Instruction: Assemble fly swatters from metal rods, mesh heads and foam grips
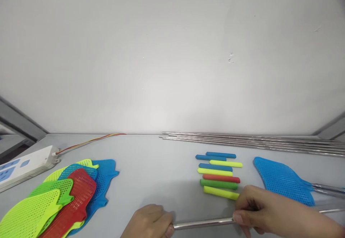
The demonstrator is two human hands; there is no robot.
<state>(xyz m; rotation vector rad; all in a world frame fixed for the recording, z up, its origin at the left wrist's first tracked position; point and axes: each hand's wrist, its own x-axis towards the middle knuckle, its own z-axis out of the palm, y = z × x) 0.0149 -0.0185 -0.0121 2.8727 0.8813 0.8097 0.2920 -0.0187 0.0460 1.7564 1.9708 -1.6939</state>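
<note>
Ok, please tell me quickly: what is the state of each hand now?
Left hand: closed, holding the metal rod.
Right hand: closed, pinching the same rod.

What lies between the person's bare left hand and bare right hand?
In the head view, a shiny, silver-coloured, slim metal rod spans the stretch from the left hand to the right hand.
</note>
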